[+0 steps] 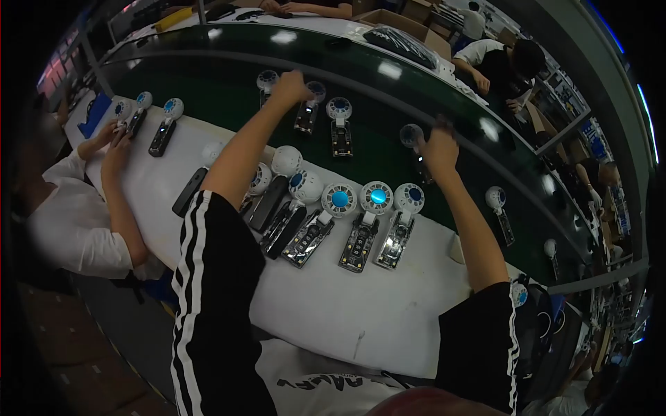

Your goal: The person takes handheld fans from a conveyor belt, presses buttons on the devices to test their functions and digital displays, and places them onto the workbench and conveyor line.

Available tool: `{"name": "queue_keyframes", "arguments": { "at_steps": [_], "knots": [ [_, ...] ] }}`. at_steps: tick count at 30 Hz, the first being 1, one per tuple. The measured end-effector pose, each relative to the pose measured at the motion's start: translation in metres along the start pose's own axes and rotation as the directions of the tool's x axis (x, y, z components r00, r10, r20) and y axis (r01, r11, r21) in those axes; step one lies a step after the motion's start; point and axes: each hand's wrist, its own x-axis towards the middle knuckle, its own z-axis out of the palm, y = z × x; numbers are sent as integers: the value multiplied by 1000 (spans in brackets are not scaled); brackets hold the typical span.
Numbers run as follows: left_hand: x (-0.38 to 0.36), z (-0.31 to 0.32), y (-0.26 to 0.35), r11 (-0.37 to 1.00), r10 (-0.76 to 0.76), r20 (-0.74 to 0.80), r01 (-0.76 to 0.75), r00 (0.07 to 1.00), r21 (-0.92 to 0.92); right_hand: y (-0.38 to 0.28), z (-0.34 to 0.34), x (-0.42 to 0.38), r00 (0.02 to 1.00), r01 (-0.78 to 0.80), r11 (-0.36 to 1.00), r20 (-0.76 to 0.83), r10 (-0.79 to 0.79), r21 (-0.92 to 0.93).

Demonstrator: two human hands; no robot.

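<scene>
My left hand [290,90] reaches over the green conveyor belt, fingers closed at the blurred round head of a handheld fan [305,116] with a lit handle. Behind that hand stands another fan [267,80], partly covered, and to its right lies a fan [340,128] with a see-through handle. Farther right, my right hand [439,151] closes on a fan [411,135]; its fingers are smeared by motion and hide part of the handle. On the white table below my arms, several fans [377,197] with white heads and blue centres lie in a row.
Two more fans [497,197] [551,248] lie along the belt [381,149] at right. At left, a co-worker's hands [118,139] handle a fan near others [166,121]. Across the belt another person [499,69] bends by a cardboard box [402,26] and a bagged stack [399,45].
</scene>
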Motion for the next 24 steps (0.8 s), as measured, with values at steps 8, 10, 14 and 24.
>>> {"name": "queue_keyframes", "arguments": {
  "at_steps": [8, 10, 14, 24],
  "knots": [
    [72, 34, -121, 798, -464, 338, 552, 819, -242, -165, 40, 37, 557, -211, 963, 830, -22, 167],
    [62, 28, -120, 783, -466, 328, 556, 821, -278, -168, 65, 35, 597, -176, 965, 801, -51, 193],
    [31, 5, -110, 615, -469, 356, 588, 808, -526, -151, 63, 47, 489, -398, 882, 872, -30, 254],
    [-150, -42, -11, 18, 295, 312, 321, 903, -947, -47, -124, -68, 597, -775, -258, 802, -2, 577]
  ]
}}
